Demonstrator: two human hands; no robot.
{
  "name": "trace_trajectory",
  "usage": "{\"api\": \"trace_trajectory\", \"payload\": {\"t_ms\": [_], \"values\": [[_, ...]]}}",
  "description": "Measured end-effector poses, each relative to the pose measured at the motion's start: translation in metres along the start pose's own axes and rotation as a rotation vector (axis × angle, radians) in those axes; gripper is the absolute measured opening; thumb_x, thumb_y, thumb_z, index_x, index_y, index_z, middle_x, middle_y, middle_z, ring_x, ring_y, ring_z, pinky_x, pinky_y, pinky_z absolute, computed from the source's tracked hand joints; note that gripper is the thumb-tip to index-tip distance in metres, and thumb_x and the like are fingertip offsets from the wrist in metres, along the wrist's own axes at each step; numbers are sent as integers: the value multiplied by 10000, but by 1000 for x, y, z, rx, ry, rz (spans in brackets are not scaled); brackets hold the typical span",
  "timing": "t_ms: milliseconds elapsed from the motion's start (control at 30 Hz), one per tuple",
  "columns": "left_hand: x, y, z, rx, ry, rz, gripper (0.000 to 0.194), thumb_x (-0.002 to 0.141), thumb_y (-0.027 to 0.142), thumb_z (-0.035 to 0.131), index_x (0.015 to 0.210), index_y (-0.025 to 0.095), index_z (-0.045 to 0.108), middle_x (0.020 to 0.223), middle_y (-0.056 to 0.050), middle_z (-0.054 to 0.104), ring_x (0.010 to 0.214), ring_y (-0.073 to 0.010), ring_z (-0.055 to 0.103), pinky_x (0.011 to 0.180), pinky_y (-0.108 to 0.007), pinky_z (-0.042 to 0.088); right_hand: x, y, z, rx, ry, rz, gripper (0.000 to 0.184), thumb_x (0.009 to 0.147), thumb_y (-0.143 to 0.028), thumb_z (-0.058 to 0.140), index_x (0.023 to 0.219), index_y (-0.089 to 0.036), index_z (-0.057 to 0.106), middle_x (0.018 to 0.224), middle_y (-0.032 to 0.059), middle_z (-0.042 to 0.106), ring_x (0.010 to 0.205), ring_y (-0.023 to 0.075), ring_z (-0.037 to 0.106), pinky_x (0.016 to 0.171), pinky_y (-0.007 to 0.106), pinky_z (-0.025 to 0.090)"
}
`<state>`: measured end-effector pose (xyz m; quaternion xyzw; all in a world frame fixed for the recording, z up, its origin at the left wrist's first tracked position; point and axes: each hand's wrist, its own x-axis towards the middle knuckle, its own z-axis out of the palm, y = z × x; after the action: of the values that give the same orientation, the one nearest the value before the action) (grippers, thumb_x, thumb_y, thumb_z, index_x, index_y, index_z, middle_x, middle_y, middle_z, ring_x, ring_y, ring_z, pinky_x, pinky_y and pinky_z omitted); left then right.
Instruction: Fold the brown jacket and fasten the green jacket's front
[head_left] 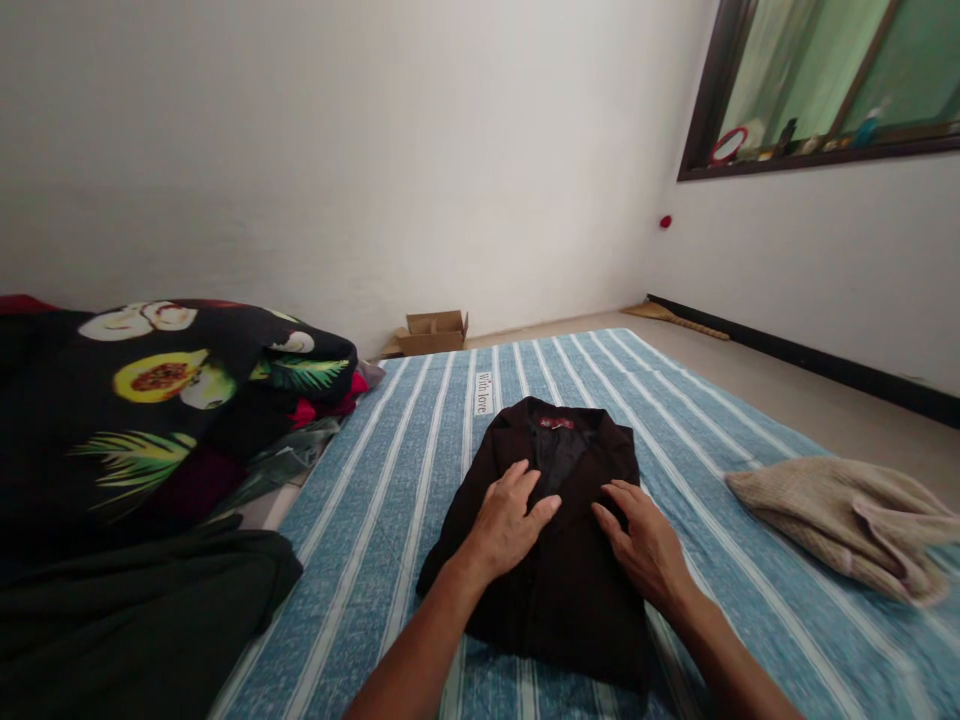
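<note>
Pressing flat on one dark, soft folded jacket (559, 540), left hand (504, 525) and right hand (645, 545) spread their fingers loosely apart; one knitted beige garment (847, 520) lies crumpled on the striped mattress (390, 500).

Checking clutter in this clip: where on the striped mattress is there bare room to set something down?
Bare stripes lie between the dark jacket and the beige cloth, and beyond the jacket's collar toward the cardboard box. The left edge is crowded by the fruit-print pile. Both hands, left hand and right hand, rest flat on the jacket.
</note>
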<state>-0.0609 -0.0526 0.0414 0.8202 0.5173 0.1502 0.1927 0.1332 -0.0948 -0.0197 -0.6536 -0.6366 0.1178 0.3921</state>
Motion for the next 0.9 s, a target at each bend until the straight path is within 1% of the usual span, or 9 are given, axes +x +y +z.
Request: {"api": "trace_trajectory", "payload": {"t_ms": [133,200,300,433,533,600,700,833,900], "values": [[-7,-41,-19,-54,224,-174,525,811,460,433,1198,120,531,1369,-138,440,1283,-234,369,1065,-348,265,-18,9,-18,279,20,367,524,763,-499,534,1160,-157,533,1152,128,597,1051,272,566,916,405,436],[-10,-63,-27,-81,247,-313,516,765,458,487,1140,112,561,1264,-155,536,1211,-273,453,1027,-362,313,-23,12,-25,462,23,539,618,710,-526,588,1193,-152,489,1117,128,612,1030,271,584,880,385,464],[-15,-85,-35,-232,237,-512,488,669,474,586,1010,126,603,1014,-132,660,1024,-303,583,878,-359,426,-22,13,-29,715,28,678,762,643,-523,664,1249,-141,406,1066,127,628,991,271,607,768,355,515],[-17,-87,-42,-587,149,-611,481,646,539,592,929,150,589,846,-70,681,815,-239,639,621,-286,460,-11,13,-28,806,51,768,834,604,-514,702,1271,-130,380,942,100,648,895,260,634,605,313,525],[-10,-82,-47,-786,39,-626,493,615,575,613,869,153,591,821,-59,683,761,-201,636,553,-245,433,0,15,-25,811,58,795,811,605,-491,712,1255,-132,388,865,66,636,749,205,636,533,286,509],[-2,-82,-48,-840,10,-629,497,583,573,648,843,152,603,785,-49,683,712,-181,628,541,-236,427,6,17,-22,820,43,813,747,615,-478,711,1217,-146,419,780,32,623,591,152,599,451,248,464],[13,-89,-46,-862,-12,-640,470,559,554,680,794,152,613,671,-11,660,567,-141,585,482,-218,388,15,20,-17,849,-68,832,566,627,-467,703,1074,-165,531,623,-8,591,431,108,519,367,198,366],[29,-98,-38,-867,-32,-645,424,523,524,711,678,143,608,570,-11,635,488,-151,567,440,-229,369,24,23,-9,848,-225,840,380,634,-472,685,848,-168,606,554,10,600,424,133,539,383,214,379],[34,-100,-34,-885,-50,-634,394,512,485,724,657,135,616,585,-41,656,522,-186,603,473,-262,421,26,26,-4,816,-231,826,339,631,-469,680,769,-167,612,528,20,600,449,160,565,408,240,407]]}}
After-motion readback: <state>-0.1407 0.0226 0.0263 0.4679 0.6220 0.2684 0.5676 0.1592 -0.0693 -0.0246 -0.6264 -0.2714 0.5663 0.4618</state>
